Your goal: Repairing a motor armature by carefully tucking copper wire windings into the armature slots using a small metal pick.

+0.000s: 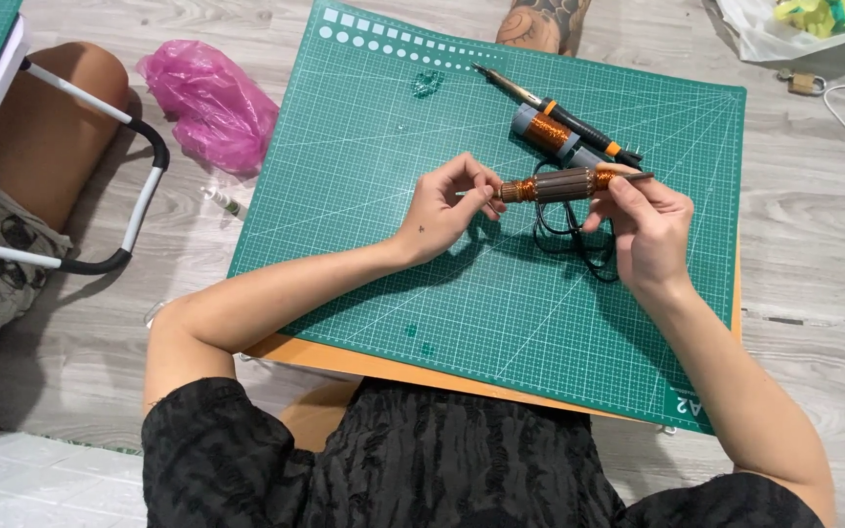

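Observation:
Both my hands hold a motor armature (559,184) with a grey slotted core and copper windings, level above a green cutting mat (393,196). My left hand (447,207) pinches its shaft at the left end. My right hand (643,220) grips the right end together with a thin dark tool tip. Just beyond lie a second copper-wound rotor (550,135) and a soldering iron (550,106) with a black and orange handle. A black cord (579,244) loops on the mat under my right hand.
A pink plastic bag (209,103) lies on the wooden floor left of the mat. A small table with a white and black tube frame (139,186) stands at far left beside another person's leg. A tattooed foot (543,24) rests at the mat's far edge. Cables and a padlock lie top right.

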